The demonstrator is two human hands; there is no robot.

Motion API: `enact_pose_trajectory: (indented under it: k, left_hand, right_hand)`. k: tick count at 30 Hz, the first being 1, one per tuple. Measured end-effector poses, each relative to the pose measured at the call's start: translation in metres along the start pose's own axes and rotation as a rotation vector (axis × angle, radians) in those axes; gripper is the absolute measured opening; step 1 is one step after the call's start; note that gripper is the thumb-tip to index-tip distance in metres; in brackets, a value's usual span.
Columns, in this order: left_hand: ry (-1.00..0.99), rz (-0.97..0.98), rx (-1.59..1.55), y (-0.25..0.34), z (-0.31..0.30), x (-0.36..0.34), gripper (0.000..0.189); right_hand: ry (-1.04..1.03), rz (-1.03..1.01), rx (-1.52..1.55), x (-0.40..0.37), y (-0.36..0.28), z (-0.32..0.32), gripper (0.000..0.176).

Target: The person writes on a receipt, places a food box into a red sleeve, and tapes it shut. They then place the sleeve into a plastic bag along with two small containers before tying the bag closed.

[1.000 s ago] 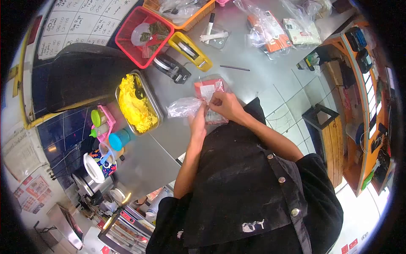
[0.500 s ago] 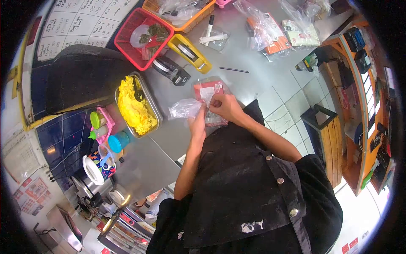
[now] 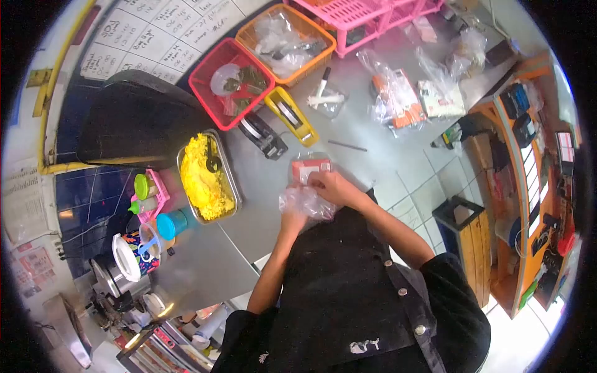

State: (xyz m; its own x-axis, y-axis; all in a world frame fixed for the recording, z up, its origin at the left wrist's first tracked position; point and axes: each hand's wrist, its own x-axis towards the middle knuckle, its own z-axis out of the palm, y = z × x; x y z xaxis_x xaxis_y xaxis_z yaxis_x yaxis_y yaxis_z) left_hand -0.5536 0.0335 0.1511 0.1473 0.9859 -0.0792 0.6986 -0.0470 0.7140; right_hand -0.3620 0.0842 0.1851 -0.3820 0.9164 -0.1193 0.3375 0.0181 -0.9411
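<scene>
A clear plastic bag [image 3: 320,210] with a red packet [image 3: 310,166] in it lies on the metal table in front of my apron. The fingers of my right hand [image 3: 334,188] are closed in a pinch on the bag, at the near edge of the red packet. My left hand [image 3: 295,217] is closed on the bag's loose, crumpled end, its fingertips partly covered by the film. Just beyond the packet sit a black tape dispenser [image 3: 263,136] and a yellow tape dispenser [image 3: 292,117]. A dark thin stick [image 3: 347,145] lies to their right.
To the left stands a metal tray [image 3: 231,180] of yellow food with a black utensil. Red [image 3: 194,87] and orange [image 3: 330,51] baskets line the back, near a pink rack [image 3: 373,18]. Bagged orange packets [image 3: 398,96] lie at the back right. A wooden stand [image 3: 467,248] is on the floor.
The bag's loose end has swung from the left toward me and now partly covers my left fingers. My left hand has shifted nearer my body. The whole view has tilted, showing more of the back.
</scene>
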Motion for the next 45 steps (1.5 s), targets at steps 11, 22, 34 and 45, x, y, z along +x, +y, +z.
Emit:
enact_pose_trajectory:
  k: [11, 22, 34, 45]
  left_hand:
    - [0.093, 0.117, -0.395, 0.02, -0.006, 0.004, 0.024]
    - [0.176, -0.019, -0.29, 0.05, 0.0, 0.003, 0.018]
    - [0.37, -0.151, 0.029, 0.037, 0.032, -0.008, 0.05]
    - [0.586, -0.414, -0.366, 0.098, -0.035, -0.054, 0.101]
  right_hand:
    - [0.054, 0.028, 0.093, 0.003, -0.007, 0.009, 0.023]
    - [-0.678, -0.318, -0.851, 0.03, -0.015, -0.029, 0.02]
    - [-0.71, -0.55, -0.462, 0.041, 0.021, -0.029, 0.014]
    - [0.591, -0.027, -0.26, 0.374, 0.019, -0.18, 0.075]
